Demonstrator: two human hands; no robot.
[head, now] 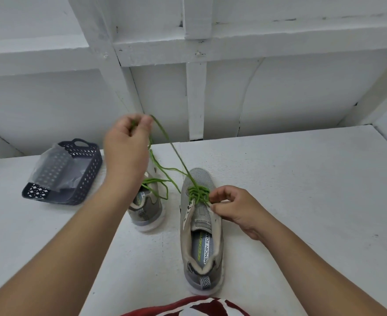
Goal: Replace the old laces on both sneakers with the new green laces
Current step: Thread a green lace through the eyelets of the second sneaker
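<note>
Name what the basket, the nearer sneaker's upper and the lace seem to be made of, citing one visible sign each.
Basket: probably moulded plastic, matt dark blue; its walls are pierced in a regular pattern.
Nearer sneaker: seemingly knitted mesh fabric, matt grey; fine woven texture over the toe.
Green lace: likely woven cord; it hangs limp from the left hand.

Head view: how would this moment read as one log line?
left hand: pulling lace up | right hand: pinching lace at near sneaker | far sneaker: laced

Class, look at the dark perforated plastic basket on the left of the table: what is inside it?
Inside the dark blue perforated plastic basket lies a crumpled piece of clear plastic wrapping, spilling over its left rim. Whether anything lies beneath the wrapping cannot be seen; the film and basket walls cover it.
</note>
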